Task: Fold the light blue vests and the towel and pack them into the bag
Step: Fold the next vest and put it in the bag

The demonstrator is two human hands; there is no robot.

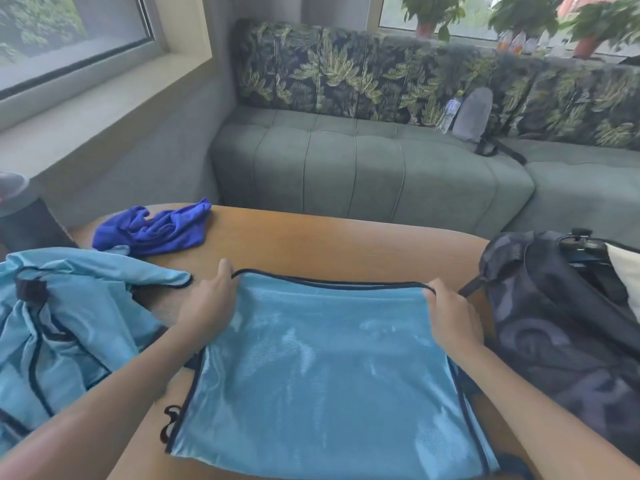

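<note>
Light blue mesh vest with dark piping (pixel 329 368) lies spread flat across the near middle of the rounded wooden table (pixel 346 244), its far hem running parallel to the table's far edge. The left hand (pixel 207 303) pinches the hem's left corner, thumb on top, and the right hand (pixel 450 317) grips the right corner, fingers curled over the piping. Both hands are well apart, likely to keep the slippery fabric taut and square so that a fold comes out even.

At the table's left edge sits a crumpled heap of light blue vests (pixel 62 317), probably waiting their turn; how many are in it cannot be told, so the vest count is one laid flat plus that heap. One bunched royal blue towel (pixel 156 226) rests near the far left corner, unfolded. One dark patterned backpack (pixel 561 323) stands at the right edge, its top open toward the person, placed handy for packing; nothing blue shows inside it.

Behind the table runs a grey-green tufted sofa (pixel 363 168) with leaf-print cushions, carrying one grey pouch (pixel 472 114) and one clear bottle (pixel 450 112)
</note>
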